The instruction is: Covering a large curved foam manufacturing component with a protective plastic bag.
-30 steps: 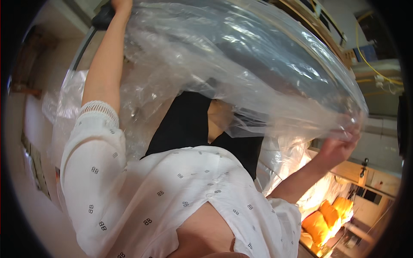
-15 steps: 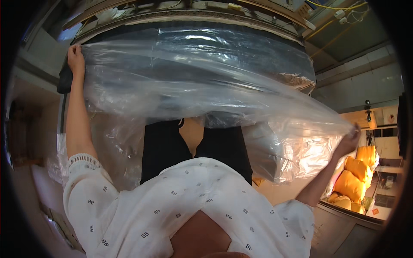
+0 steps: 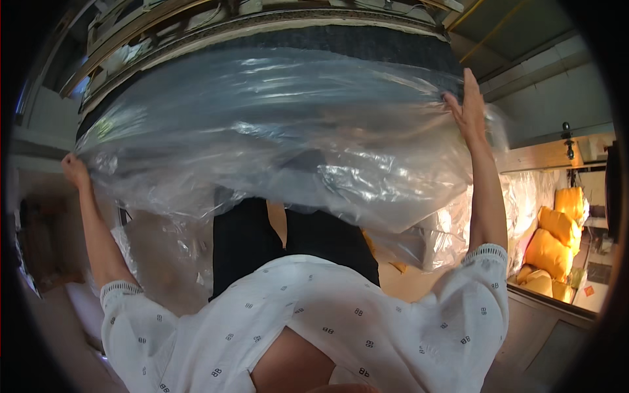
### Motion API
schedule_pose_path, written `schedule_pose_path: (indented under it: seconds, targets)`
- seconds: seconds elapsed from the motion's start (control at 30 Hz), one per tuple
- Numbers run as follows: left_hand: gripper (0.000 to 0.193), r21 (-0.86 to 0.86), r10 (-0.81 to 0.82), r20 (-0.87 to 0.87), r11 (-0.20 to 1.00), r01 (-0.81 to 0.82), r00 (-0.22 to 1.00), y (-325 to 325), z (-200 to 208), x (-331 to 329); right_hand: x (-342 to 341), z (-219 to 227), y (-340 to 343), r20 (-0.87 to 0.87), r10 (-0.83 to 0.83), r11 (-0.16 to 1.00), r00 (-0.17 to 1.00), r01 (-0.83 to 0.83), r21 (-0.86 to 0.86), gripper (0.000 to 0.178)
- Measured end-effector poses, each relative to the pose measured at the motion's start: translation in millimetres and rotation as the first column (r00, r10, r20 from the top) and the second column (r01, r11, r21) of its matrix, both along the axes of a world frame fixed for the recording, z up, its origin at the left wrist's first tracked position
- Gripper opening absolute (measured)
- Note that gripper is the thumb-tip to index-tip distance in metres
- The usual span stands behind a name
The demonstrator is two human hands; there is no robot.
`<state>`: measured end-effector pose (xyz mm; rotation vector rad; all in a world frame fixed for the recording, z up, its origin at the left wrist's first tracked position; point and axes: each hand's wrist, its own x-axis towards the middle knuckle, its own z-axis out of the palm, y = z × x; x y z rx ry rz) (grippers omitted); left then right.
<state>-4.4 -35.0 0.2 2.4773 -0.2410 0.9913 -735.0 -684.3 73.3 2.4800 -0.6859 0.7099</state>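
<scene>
A large clear plastic sheet [image 3: 275,124] spreads in wrinkles across a dark cloth-like surface [image 3: 393,46] in front of me. Its near edge hangs loosely above my thighs. At the far left, my left hand [image 3: 75,170] is closed on a gathered edge of the sheet, the arm stretched out. My right hand [image 3: 469,108] lies at the sheet's far right, fingers extended and thumb apart, touching the plastic. The sheet passes around this wrist, and a loose flap shows on its outer side.
Wooden rails and ledges [image 3: 131,39] run along the far side. More crumpled clear plastic [image 3: 432,245] hangs low on the right. Yellow bundles [image 3: 553,242] lie in bright light at the right. A wooden board with a dark metal fitting [image 3: 569,141] stands behind them.
My left hand has come nearer and further left with its edge of the sheet. My right hand has moved far forward and opened. The sheet has swung away on the right, baring the dark surface.
</scene>
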Motion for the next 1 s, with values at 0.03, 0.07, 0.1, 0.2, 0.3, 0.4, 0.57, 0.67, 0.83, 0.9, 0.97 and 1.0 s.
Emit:
schedule_pose_path:
  seconds: [0.03,0.07,0.1,0.2,0.3,0.4,0.57,0.67,0.83,0.9,0.97,1.0]
  targets:
    - [0.03,0.068,0.013,-0.018,0.998,-0.012,1.0,12.3,-0.8,9.1,-10.3,-29.7,-33.2,0.141,-0.049,0.982,0.989,0.021,0.19,0.046]
    - [0.029,0.14,0.03,-0.038,0.99,-0.025,0.999,14.6,-0.6,12.8,-14.3,-47.5,-56.8,0.266,-0.122,0.927,0.956,0.014,0.375,0.053]
    - [0.029,0.154,0.026,-0.049,0.988,-0.018,0.998,11.8,-0.7,11.1,-8.1,-49.2,-66.7,0.253,-0.13,0.922,0.959,0.023,0.387,0.053]
    - [0.03,0.165,-0.008,0.026,0.986,0.004,1.0,0.6,2.5,2.3,7.3,-27.2,-67.7,0.238,0.038,0.94,0.97,-0.116,0.322,0.056]
    - [0.032,0.226,0.035,-0.107,0.974,-0.01,0.994,-9.1,11.3,3.3,12.7,-33.2,-107.1,0.224,-0.043,0.968,0.974,-0.015,0.251,0.054]
    - [0.033,0.207,-0.026,-0.062,0.978,0.038,0.998,-8.0,9.9,4.6,35.4,-28.2,-120.8,0.211,-0.079,0.996,0.974,0.067,0.065,0.049]
    - [0.035,0.227,0.018,-0.007,0.974,-0.016,1.0,23.2,1.1,20.1,77.6,7.2,-49.1,0.42,-0.025,0.979,0.907,-0.064,0.195,0.036]
    - [0.039,0.213,0.051,-0.025,0.976,-0.045,0.998,23.8,1.5,19.3,73.8,5.0,26.0,0.265,0.07,0.772,0.962,-0.221,0.596,0.03]
    - [0.042,0.119,0.108,0.009,0.987,-0.109,0.994,29.2,4.5,19.7,72.0,-16.1,49.7,0.188,0.172,0.851,0.967,-0.242,0.466,0.037]
    - [0.04,0.127,0.112,0.077,0.984,-0.121,0.991,39.4,14.1,16.8,68.4,-18.5,51.4,0.191,0.168,0.872,0.967,-0.236,0.428,0.04]
    - [0.04,-0.129,0.0,-0.003,0.992,0.0,1.0,48.5,30.5,6.0,63.7,-23.0,53.9,0.088,0.163,0.89,0.983,-0.185,0.416,0.043]
    - [0.04,-0.124,0.004,0.006,0.992,-0.003,1.0,56.9,38.7,-1.8,63.1,-22.2,52.0,0.098,0.167,0.888,0.981,-0.193,0.418,0.043]
